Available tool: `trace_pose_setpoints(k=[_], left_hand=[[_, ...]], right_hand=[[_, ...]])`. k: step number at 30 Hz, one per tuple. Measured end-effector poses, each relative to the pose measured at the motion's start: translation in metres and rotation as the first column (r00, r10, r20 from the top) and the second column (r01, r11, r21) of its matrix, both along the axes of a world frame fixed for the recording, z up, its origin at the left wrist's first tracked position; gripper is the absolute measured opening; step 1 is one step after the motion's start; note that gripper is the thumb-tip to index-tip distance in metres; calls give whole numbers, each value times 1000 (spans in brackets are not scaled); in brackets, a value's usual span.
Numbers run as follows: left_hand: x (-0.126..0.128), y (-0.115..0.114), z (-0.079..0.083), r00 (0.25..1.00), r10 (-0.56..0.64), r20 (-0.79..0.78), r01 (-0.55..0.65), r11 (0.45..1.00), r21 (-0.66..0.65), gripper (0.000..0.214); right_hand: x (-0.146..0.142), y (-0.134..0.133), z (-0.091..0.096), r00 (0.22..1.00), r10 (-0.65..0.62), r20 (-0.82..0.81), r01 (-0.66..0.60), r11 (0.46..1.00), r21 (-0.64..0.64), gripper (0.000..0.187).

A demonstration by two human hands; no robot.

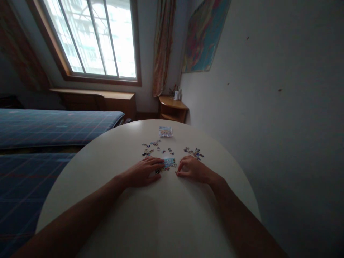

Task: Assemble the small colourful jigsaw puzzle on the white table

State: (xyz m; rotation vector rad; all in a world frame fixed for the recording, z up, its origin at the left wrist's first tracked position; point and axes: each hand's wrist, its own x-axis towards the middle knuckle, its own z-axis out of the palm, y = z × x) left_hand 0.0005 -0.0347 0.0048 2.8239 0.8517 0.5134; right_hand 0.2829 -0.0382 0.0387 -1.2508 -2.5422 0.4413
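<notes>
Across the middle of a round white tabletop (150,218), two bare hands worked well apart from each other, with a partly joined jigsaw (169,163) between them. The jigsaw lay flat, light blue over most of its visible face and more mixed in colour along its near edge; its left part was hidden under fingers. The left hand (145,171) rested palm down with its fingers loosely spread, their tips over the left side of the jigsaw, gripping nothing. The right hand (194,169) stood just beyond the jigsaw's right side, thumb and forefinger pinched together on a small puzzle piece (176,172), its print too small to make out.

Beyond the left hand lay a loose cluster of pieces (147,152), with another scatter (155,143) a little farther off. A few single pieces (163,151) sat between these and a larger pile (194,153) just beyond the right hand. Toward the far edge lay a flat printed packet (165,132). Past the tabletop were a blue plaid mattress (59,127) on the left and a corner shelf (173,103) ahead.
</notes>
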Motion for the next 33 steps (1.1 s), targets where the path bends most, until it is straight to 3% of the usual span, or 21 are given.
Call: trace_pose_setpoints(k=[10, 14, 21, 33], left_hand=[[0, -1, 1, 999, 16, -36, -16, 1000, 15, 48], [0, -2, 1, 999, 19, -37, -19, 1000, 20, 48], [2, -3, 5, 1000, -8, 0, 8, 1000, 16, 45], [1, -2, 3, 1000, -1, -17, 1, 1000, 11, 47]], right_hand=[[-17, -12, 6, 999, -49, -6, 48, 998, -43, 11], [-20, -12, 3, 994, 1, -114, -8, 998, -58, 6], [-21, -9, -6, 978, 66, -199, -74, 997, -32, 23], [-20, -4, -10, 979, 42, -202, -50, 998, -35, 21]])
